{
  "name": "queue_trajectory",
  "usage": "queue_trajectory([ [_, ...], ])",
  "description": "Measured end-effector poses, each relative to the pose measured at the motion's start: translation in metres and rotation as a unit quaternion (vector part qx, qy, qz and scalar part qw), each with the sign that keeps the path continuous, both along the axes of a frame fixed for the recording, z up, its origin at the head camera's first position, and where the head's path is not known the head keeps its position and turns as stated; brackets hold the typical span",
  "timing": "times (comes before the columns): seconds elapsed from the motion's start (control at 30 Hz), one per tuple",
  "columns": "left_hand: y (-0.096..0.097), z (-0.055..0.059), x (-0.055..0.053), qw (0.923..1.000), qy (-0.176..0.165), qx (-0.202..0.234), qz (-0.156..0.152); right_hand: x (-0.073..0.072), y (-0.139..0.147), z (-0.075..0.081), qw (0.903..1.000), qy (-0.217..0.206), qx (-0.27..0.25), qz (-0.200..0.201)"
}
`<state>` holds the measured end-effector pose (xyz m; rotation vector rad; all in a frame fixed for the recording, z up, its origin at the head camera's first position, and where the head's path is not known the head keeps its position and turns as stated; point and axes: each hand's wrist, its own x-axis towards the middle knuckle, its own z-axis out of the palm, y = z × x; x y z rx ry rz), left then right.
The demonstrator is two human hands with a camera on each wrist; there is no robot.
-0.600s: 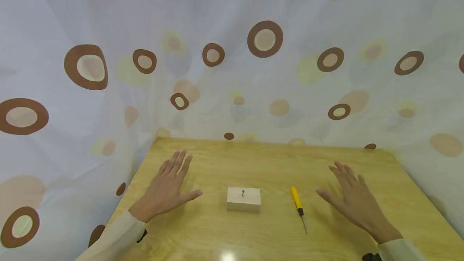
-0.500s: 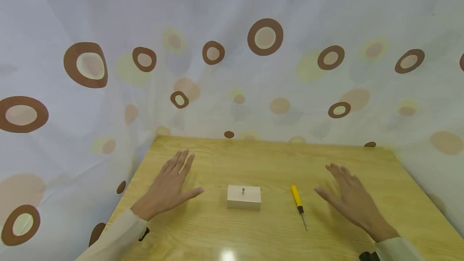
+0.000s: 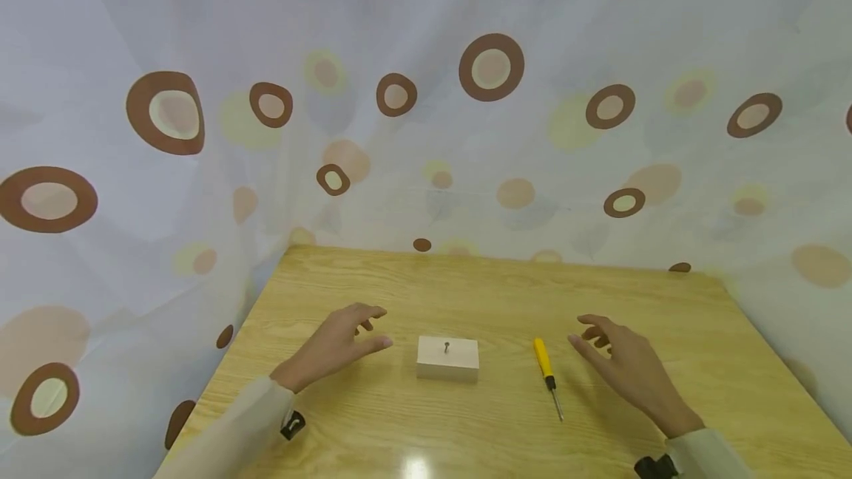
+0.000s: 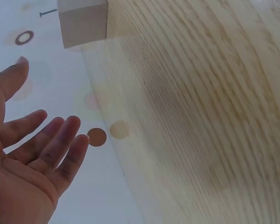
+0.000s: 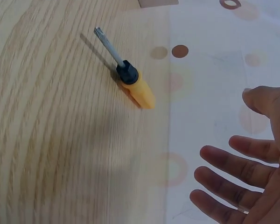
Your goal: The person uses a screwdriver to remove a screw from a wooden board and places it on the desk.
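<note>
A pale rectangular wooden block point(image 3: 448, 362) lies on the table, with a screw point(image 3: 447, 347) standing up from its top face. To its right is a screwdriver point(image 3: 544, 364) with a yellow handle and black collar, its metal tip toward the near edge; the right wrist view shows the same screwdriver point(image 5: 139, 91) flat on the wood. My left hand point(image 3: 336, 344) hovers left of the block, fingers loosely bent and holding nothing. My right hand point(image 3: 622, 361) hovers right of the screwdriver, thumb apart from relaxed fingers, also holding nothing.
The wooden tabletop point(image 3: 399, 287) reaches back to a white curtain point(image 3: 426, 131) printed with brown and pastel circles, which also hangs along the left and right sides. Black straps point(image 3: 293, 425) are worn at both wrists.
My left hand has moved right, closer to the block, and its spread fingers have bent. The fingers of my right hand have bent too, and it has shifted slightly left toward the screwdriver.
</note>
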<state>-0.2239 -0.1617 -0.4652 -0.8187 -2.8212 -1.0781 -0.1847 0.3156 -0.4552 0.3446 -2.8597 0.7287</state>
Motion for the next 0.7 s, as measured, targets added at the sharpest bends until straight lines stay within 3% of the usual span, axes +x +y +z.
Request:
queue_trajectory([
  [0.47, 0.019, -0.009, -0.001, 0.9974, -0.048, 0.019, -0.051, -0.002, -0.011, -0.010, 0.9992, -0.019, -0.033, 0.011],
  [0.7, 0.025, -0.010, -0.001, 0.9967, -0.041, 0.020, -0.067, -0.004, -0.019, -0.011, 0.9987, -0.030, -0.039, 0.014],
])
